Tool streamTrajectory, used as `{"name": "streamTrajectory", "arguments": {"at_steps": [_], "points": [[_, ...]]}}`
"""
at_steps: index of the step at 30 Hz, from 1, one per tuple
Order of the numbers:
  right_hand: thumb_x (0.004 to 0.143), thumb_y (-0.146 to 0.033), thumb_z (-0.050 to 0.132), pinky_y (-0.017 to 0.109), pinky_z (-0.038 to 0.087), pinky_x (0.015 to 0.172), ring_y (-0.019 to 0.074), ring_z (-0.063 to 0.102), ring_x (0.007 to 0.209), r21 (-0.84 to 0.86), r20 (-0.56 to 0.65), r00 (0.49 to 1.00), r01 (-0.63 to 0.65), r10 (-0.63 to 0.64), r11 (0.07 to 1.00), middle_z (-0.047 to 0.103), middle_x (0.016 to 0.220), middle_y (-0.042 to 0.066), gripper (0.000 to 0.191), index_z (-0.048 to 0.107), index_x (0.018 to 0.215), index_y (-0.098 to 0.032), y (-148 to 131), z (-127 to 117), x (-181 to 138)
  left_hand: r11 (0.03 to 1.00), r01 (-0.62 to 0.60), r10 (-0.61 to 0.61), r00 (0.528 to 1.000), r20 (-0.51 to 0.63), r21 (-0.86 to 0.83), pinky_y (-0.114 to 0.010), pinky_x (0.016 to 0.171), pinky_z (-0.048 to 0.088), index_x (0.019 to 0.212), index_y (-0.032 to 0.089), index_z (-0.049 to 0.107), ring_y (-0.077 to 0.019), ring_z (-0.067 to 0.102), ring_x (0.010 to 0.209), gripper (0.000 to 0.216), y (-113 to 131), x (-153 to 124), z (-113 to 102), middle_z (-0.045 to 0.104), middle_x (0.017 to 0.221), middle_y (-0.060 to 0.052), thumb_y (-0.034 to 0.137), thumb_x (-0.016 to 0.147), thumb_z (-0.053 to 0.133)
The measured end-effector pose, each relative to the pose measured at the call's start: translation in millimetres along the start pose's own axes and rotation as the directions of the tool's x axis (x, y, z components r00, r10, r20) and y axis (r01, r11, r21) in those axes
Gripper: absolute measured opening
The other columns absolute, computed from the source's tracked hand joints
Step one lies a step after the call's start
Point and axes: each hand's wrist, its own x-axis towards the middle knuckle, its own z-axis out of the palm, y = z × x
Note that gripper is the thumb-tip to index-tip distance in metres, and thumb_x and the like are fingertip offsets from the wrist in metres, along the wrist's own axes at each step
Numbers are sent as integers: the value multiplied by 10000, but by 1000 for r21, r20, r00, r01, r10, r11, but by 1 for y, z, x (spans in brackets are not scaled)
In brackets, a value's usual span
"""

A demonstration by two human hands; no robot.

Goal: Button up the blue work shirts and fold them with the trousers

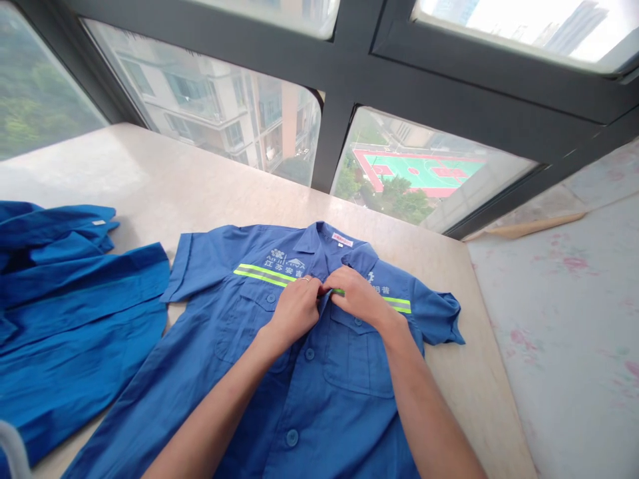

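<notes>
A blue short-sleeved work shirt (349,372) lies spread front up, its collar toward the window. Yellow-green reflective stripes cross the chest, with pale printing above them. My left hand (298,301) and my right hand (353,293) meet at the front opening just below the collar. Both are closed, fingers pinching the two edges of the placket at stripe height. Whatever button sits between the fingertips is hidden. Farther down the placket, a blue button (292,437) and a smaller-looking one (309,354) show. A ring is on a finger of my left hand.
Another blue garment (74,319) lies rumpled on the left of the pale sill (164,173). A white curved object (12,446) shows at the lower left corner. Dark window frames (339,113) rise behind, and a flower-patterned wall (564,319) stands at right.
</notes>
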Motion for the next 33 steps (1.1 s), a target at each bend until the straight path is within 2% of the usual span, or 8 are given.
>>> {"name": "streamTrajectory", "arguments": {"at_steps": [3,5,10,13,19,22,27,33], "points": [[746,19,560,391,413,967,195,621,905,8,-21,1000,21,-21,1000,724,893,28,303,702,904,-197,0,-1,-5,987,80,-79,997,12,-139,-309,722,424,910,192,610,-218,621,853,154,0,0,-5,671,859,-51,97,830,518],[762,0,568,410,405,981,195,626,892,-10,-35,999,34,-34,999,722,877,26,276,703,899,-197,0,-2,-10,946,124,-122,992,24,-301,-290,683,425,878,196,628,-203,632,810,131,0,1,-10,687,827,-33,114,809,554],[821,-38,543,458,379,1036,193,637,901,-66,-126,990,50,-58,997,723,883,31,254,702,917,-212,2,2,-22,699,183,-219,975,36,-691,-271,666,481,792,176,660,-167,641,724,69,-2,4,-18,696,763,-17,173,723,654],[844,-71,538,481,355,1079,192,635,917,-95,-211,973,73,-92,993,721,887,30,228,695,915,-220,2,9,-22,584,187,-242,969,51,-790,-257,643,489,768,163,672,-155,640,691,86,-4,6,-18,693,726,-15,199,692,689],[845,-95,556,464,381,1076,186,639,929,-99,-351,930,83,-113,992,707,889,40,161,666,879,-208,0,24,-21,284,331,-328,915,233,-900,-231,531,487,760,133,665,-118,597,551,206,-9,7,-15,668,628,-3,234,621,779],[848,-101,566,460,398,1056,179,637,902,-107,-391,911,97,-132,990,703,872,31,146,656,876,-213,1,28,-22,189,354,-349,896,274,-916,-222,545,505,771,124,673,-114,614,570,248,-10,6,-15,685,643,-13,238,599,810],[862,-141,583,457,433,1003,181,634,855,-120,-405,903,100,-141,988,696,829,16,124,663,878,-235,2,28,-24,132,345,-359,891,279,-929,-224,572,521,760,131,675,-113,624,579,251,-10,5,-18,694,646,-13,232,584,824],[859,-153,595,468,444,987,197,638,888,-143,-418,897,87,-139,986,703,873,33,164,694,954,-242,1,29,-25,197,286,-312,925,216,-938,-211,550,477,710,140,681,-89,571,533,202,-10,3,-17,662,606,13,259,601,802]]}}
